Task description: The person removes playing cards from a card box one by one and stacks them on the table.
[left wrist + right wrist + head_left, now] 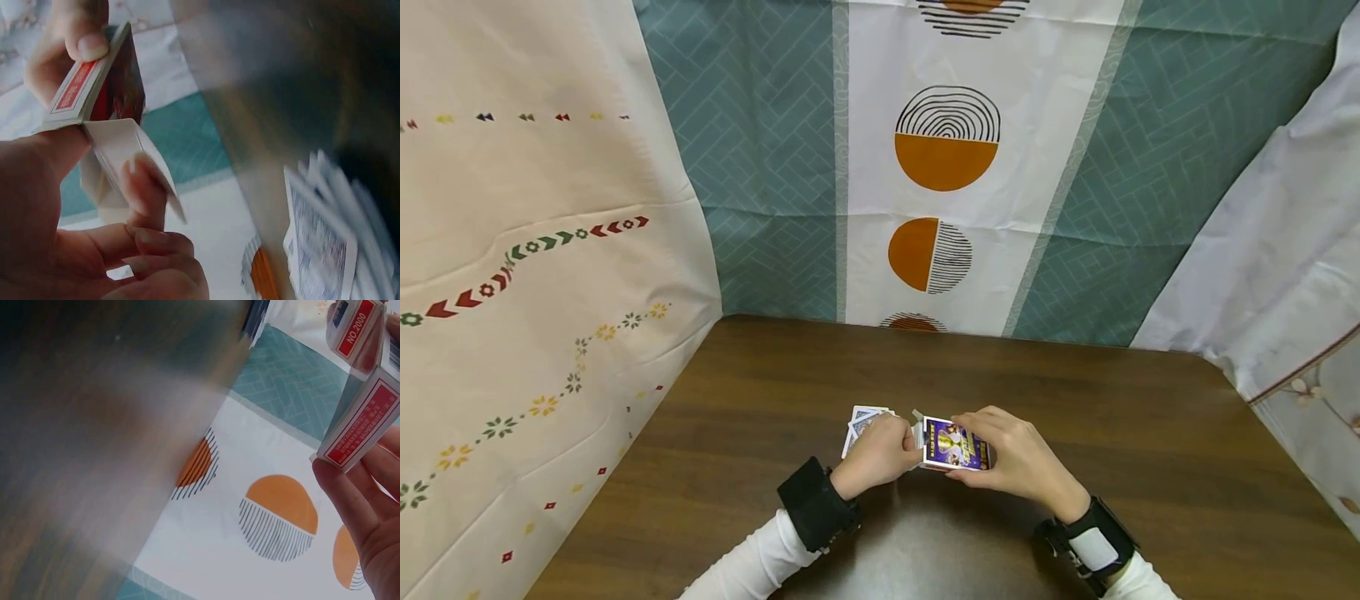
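Note:
A purple playing card box [955, 444] is held just above the table with its open end facing left. My right hand [1017, 454] grips its right end, thumb along the near edge and fingers over the far edge. At the open end, my left hand [880, 454] has its thumb against the box mouth and its curled index finger at the white flap [117, 142]. Beyond the left hand lies a loose pile of playing cards [322, 244], backs up, partly hidden by that hand in the head view. The right wrist view shows the box's red-labelled side [364, 422].
The brown wooden table [790, 358] spreads around both hands. A patterned cloth [775, 167] hangs behind its far edge. A cream cloth [550, 333] borders the left side and a white cloth [1262, 250] the right.

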`<state>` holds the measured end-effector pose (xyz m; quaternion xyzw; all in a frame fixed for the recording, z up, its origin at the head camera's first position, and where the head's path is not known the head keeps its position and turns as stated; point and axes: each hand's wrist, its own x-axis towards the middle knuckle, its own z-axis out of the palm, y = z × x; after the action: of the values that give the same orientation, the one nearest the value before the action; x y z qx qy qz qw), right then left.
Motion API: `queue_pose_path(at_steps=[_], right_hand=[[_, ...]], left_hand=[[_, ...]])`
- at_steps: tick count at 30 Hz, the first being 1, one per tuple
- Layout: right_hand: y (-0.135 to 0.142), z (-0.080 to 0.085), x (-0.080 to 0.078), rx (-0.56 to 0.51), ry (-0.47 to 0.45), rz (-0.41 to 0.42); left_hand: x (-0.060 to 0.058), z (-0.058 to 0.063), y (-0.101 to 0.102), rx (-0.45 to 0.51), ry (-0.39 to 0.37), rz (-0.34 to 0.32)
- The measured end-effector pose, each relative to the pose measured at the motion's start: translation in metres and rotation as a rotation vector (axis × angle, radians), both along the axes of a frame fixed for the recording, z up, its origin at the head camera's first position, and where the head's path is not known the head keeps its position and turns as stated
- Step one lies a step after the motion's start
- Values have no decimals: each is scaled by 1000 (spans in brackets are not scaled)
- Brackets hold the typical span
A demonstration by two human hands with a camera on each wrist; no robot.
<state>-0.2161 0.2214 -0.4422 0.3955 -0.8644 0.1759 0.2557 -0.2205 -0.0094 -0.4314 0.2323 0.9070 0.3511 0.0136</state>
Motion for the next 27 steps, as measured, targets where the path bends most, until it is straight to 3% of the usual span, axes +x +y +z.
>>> queue_pose_path(at_steps=[3,8,11,17,23,27], right_hand=[[1,3,2,20,4,2],[5,7,3,47,-19,-20],[7,7,3,58,-35,-29],[8,7,3,61,-43,-33],[10,6,3,62,-50,-37],[14,6,5,61,-65,-47]], left_hand=[[-1,-2,1,81,-101,-29],[-6,-3,-6,230,-381,-54],[-8,-2,-13,290,-499,-59],[-11,-1,-24,345,-585,-79],[-16,-2,-41,511,-746,-203],[-20,-1,-58,552,-780,-266]])
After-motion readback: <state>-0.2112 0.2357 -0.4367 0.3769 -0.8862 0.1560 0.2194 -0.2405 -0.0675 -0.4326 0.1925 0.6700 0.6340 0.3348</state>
